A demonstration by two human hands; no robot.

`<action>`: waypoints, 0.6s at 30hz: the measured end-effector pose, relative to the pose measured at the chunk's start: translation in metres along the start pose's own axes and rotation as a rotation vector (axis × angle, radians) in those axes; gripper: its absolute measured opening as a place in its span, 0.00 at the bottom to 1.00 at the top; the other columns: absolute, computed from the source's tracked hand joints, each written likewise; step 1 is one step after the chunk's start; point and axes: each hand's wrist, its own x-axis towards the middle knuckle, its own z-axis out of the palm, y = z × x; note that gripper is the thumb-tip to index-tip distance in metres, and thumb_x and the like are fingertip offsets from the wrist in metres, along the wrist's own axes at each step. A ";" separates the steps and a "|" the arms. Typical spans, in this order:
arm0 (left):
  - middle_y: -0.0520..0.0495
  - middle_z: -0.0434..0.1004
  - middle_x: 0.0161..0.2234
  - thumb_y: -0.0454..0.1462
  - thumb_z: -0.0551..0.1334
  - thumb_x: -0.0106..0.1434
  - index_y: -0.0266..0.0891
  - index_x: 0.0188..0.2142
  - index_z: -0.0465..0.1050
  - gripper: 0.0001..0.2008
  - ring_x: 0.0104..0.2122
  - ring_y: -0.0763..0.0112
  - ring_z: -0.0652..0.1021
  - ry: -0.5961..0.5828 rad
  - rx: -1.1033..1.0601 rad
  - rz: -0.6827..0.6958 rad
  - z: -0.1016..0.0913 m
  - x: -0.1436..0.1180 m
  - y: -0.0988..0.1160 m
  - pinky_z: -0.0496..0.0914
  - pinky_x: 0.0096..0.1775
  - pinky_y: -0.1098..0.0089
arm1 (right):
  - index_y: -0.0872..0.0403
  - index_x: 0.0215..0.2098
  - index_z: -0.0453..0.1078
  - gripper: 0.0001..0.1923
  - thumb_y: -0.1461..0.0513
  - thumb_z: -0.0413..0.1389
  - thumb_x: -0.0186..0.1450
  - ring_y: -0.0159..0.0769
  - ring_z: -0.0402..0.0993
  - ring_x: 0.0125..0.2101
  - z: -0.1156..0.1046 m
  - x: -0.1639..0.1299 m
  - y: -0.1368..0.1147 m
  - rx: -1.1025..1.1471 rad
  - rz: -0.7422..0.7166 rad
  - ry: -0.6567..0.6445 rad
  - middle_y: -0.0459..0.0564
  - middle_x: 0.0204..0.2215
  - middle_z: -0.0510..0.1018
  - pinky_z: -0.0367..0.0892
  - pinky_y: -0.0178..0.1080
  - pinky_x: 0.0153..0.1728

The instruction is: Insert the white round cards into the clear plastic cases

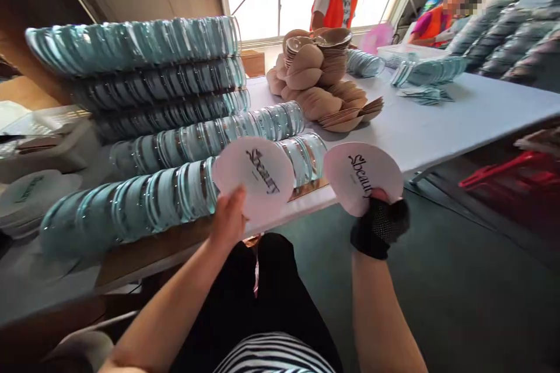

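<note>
My left hand [228, 217] pinches the lower edge of a round white card [258, 178] printed with dark script lettering. The thumb lies on its printed face. A similar printed round card [356, 172] is gripped in my right hand [381, 226], which wears a black glove with bare fingertips showing. Both cards are held up at the table's front edge, apart from each other. Behind the left card runs the front row of clear round plastic packages [140, 204], partly covered by it. Whether either hand holds more than one card, I cannot tell.
More rows of clear packages [135, 44] are stacked at the left. Tan moulded cups [306, 70] pile up mid-table. More round printed cards [35, 198] lie at far left. Two people in orange vests [335, 3] are beyond the white table [494, 99]. Something red [503, 172] is at right.
</note>
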 end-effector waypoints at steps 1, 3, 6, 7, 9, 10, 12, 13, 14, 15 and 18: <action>0.41 0.80 0.42 0.50 0.66 0.56 0.38 0.48 0.74 0.24 0.45 0.56 0.78 -0.030 -0.105 0.012 0.018 0.021 0.008 0.74 0.45 0.59 | 0.54 0.26 0.67 0.23 0.43 0.54 0.59 0.41 0.69 0.26 -0.007 0.016 0.003 -0.102 -0.061 0.074 0.55 0.25 0.74 0.62 0.41 0.27; 0.41 0.79 0.43 0.49 0.68 0.55 0.38 0.47 0.73 0.24 0.49 0.55 0.76 -0.144 -0.265 0.044 0.063 0.064 0.020 0.72 0.50 0.58 | 0.56 0.28 0.71 0.25 0.42 0.53 0.61 0.42 0.69 0.25 -0.017 0.033 0.007 -0.257 -0.192 0.085 0.57 0.25 0.75 0.60 0.40 0.27; 0.42 0.80 0.42 0.46 0.67 0.57 0.35 0.45 0.73 0.20 0.50 0.57 0.76 -0.313 -0.368 0.011 0.134 0.114 0.023 0.70 0.52 0.57 | 0.57 0.34 0.75 0.25 0.46 0.49 0.66 0.39 0.70 0.25 -0.020 0.035 0.008 -0.347 -0.394 -0.090 0.57 0.25 0.76 0.59 0.38 0.27; 0.43 0.80 0.41 0.44 0.66 0.59 0.35 0.44 0.73 0.18 0.50 0.57 0.76 -0.350 -0.360 -0.024 0.153 0.125 0.019 0.70 0.52 0.57 | 0.57 0.35 0.76 0.24 0.47 0.48 0.68 0.38 0.70 0.24 -0.020 0.034 0.006 -0.372 -0.460 -0.144 0.57 0.25 0.77 0.59 0.37 0.27; 0.43 0.81 0.40 0.40 0.64 0.61 0.35 0.42 0.73 0.13 0.47 0.59 0.78 -0.379 -0.309 -0.132 0.179 0.139 0.008 0.70 0.52 0.56 | 0.57 0.36 0.76 0.23 0.49 0.47 0.69 0.37 0.70 0.24 -0.021 0.033 0.002 -0.411 -0.571 -0.219 0.56 0.24 0.77 0.58 0.36 0.27; 0.42 0.81 0.40 0.39 0.63 0.61 0.34 0.41 0.73 0.11 0.45 0.59 0.79 -0.370 -0.285 -0.195 0.185 0.142 0.001 0.71 0.51 0.56 | 0.57 0.36 0.76 0.23 0.50 0.47 0.70 0.36 0.70 0.24 -0.023 0.034 -0.002 -0.423 -0.611 -0.245 0.55 0.24 0.78 0.58 0.35 0.27; 0.42 0.80 0.38 0.36 0.61 0.63 0.34 0.41 0.72 0.09 0.40 0.63 0.80 -0.296 -0.277 -0.304 0.188 0.146 -0.009 0.73 0.48 0.58 | 0.57 0.36 0.76 0.23 0.50 0.46 0.70 0.35 0.70 0.23 -0.024 0.038 -0.011 -0.450 -0.664 -0.277 0.54 0.24 0.78 0.57 0.35 0.26; 0.44 0.80 0.37 0.35 0.61 0.63 0.34 0.41 0.72 0.08 0.38 0.65 0.80 -0.244 -0.294 -0.343 0.187 0.146 -0.013 0.74 0.46 0.61 | 0.56 0.36 0.76 0.23 0.50 0.46 0.70 0.35 0.70 0.23 -0.023 0.040 -0.017 -0.476 -0.684 -0.303 0.53 0.24 0.78 0.55 0.35 0.26; 0.45 0.80 0.35 0.34 0.60 0.64 0.34 0.41 0.72 0.07 0.35 0.68 0.80 -0.200 -0.319 -0.373 0.184 0.147 -0.015 0.75 0.43 0.64 | 0.56 0.36 0.75 0.23 0.50 0.45 0.70 0.34 0.70 0.23 -0.019 0.043 -0.024 -0.517 -0.696 -0.338 0.53 0.24 0.78 0.54 0.35 0.25; 0.47 0.79 0.33 0.34 0.59 0.65 0.35 0.41 0.72 0.06 0.32 0.71 0.80 -0.170 -0.347 -0.395 0.182 0.147 -0.016 0.75 0.41 0.67 | 0.55 0.37 0.74 0.22 0.50 0.45 0.71 0.34 0.70 0.23 -0.012 0.044 -0.031 -0.576 -0.699 -0.384 0.52 0.25 0.79 0.51 0.35 0.25; 0.49 0.78 0.31 0.33 0.59 0.65 0.36 0.41 0.72 0.05 0.28 0.75 0.78 -0.158 -0.400 -0.425 0.179 0.146 -0.013 0.74 0.34 0.75 | 0.55 0.44 0.70 0.19 0.52 0.43 0.72 0.35 0.71 0.24 0.019 0.050 -0.050 -0.811 -0.662 -0.577 0.53 0.27 0.79 0.46 0.35 0.24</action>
